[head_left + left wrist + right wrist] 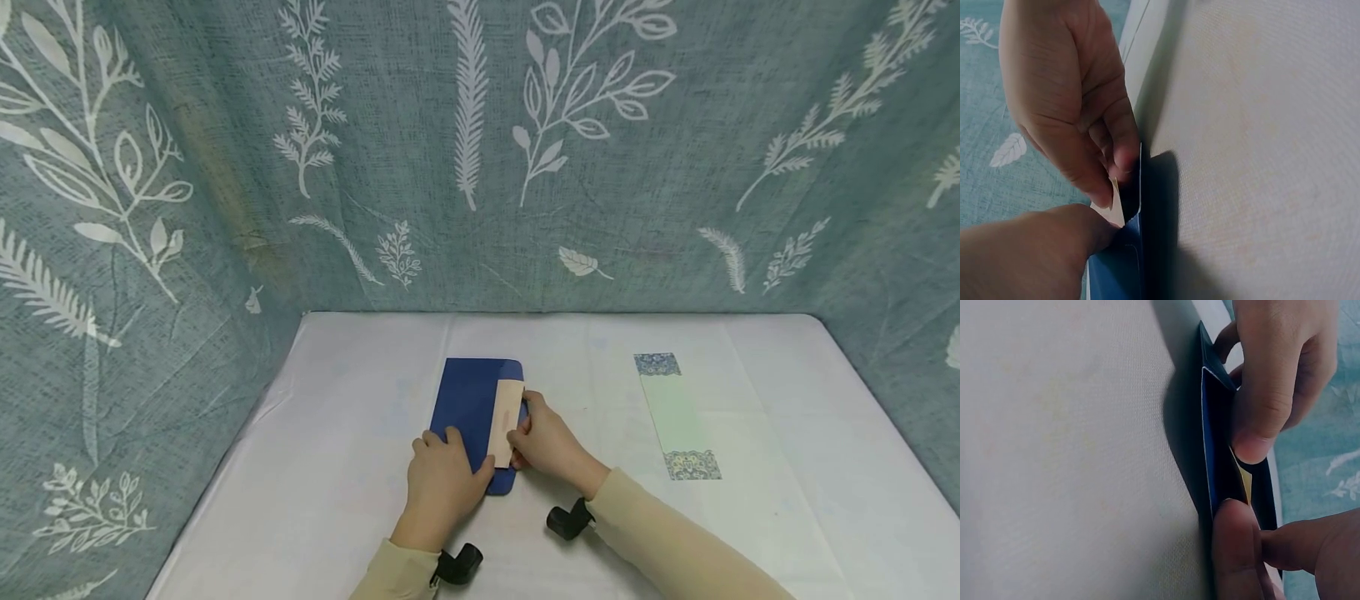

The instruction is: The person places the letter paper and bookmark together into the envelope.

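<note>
A dark blue paper sleeve point(467, 392) lies on the table, and a cream card point(508, 408) runs along its right side. In the right wrist view, the sleeve's edge point(1207, 437) gapes, and a sliver of the cream card point(1246, 481) shows there. My left hand point(442, 479) rests on the sleeve's lower left with fingers spread, its thumb at the card's lower end. My right hand point(551, 437) pinches the card's right edge between thumb and fingers. How far the card sits inside the sleeve cannot be told.
A pale green paper strip point(675, 412) with blue patterned ends lies to the right on the white-covered table point(787, 400). A teal curtain with white leaf prints point(420, 150) hangs behind and at both sides. Each wrist carries a black camera.
</note>
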Demonstrator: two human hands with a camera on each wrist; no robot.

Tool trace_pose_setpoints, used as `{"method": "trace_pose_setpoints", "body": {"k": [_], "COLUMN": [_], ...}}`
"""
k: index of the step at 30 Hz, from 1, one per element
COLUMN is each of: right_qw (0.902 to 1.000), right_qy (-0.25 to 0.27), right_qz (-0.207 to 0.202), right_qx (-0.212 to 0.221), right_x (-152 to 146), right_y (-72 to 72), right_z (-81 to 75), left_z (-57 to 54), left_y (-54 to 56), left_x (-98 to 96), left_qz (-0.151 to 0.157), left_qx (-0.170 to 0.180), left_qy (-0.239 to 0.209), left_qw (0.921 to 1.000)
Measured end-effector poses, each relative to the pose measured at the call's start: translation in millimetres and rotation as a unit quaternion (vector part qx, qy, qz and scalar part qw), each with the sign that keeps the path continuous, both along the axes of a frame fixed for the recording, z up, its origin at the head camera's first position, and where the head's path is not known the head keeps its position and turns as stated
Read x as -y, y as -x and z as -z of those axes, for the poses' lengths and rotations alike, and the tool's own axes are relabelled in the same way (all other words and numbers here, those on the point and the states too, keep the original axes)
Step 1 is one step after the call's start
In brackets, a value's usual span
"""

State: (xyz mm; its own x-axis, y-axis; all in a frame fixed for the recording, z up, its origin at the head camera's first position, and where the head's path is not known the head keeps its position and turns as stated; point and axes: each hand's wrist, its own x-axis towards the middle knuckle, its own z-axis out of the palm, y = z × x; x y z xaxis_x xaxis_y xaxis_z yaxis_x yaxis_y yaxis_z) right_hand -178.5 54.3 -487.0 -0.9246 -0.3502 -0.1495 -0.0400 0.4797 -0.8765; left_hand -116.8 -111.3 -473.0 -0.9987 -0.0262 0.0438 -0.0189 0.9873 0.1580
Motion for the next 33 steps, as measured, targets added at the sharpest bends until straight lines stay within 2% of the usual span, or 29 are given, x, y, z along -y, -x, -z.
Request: {"method": "trace_pose_setpoints", "body": {"k": [10,20,28,33], "right_qw": [1.0,0.9999,0.9998,0.9999], "right_qy": [-0.007,0.015,0.01,0.012], "right_qz": [0.006,0.0,-0.002,0.001], "right_qx": [0.001,-0.006,-0.016,-0.005], "right_x": [5.6,13.0,16.3,17.1], "right_y": [8.7,15.0,15.2,15.6], "right_z": [-1.5,2.6,4.7,4.2], "left_z": [0.9,2.3,3.3,3.0], "left_y": [-0.6,-0.2,0.2,0.8], "left_x": [0.2,-0.4,1.0,2.0], "left_qz": [-0.003,-0.001,-0.001,0.0], "left_qx": [0.0,0.003,-0.002,-0.003], "left_qy": [-0.001,-0.005,-0.001,-0.005], "left_qw": [1.0,1.0,1.0,1.0]}}
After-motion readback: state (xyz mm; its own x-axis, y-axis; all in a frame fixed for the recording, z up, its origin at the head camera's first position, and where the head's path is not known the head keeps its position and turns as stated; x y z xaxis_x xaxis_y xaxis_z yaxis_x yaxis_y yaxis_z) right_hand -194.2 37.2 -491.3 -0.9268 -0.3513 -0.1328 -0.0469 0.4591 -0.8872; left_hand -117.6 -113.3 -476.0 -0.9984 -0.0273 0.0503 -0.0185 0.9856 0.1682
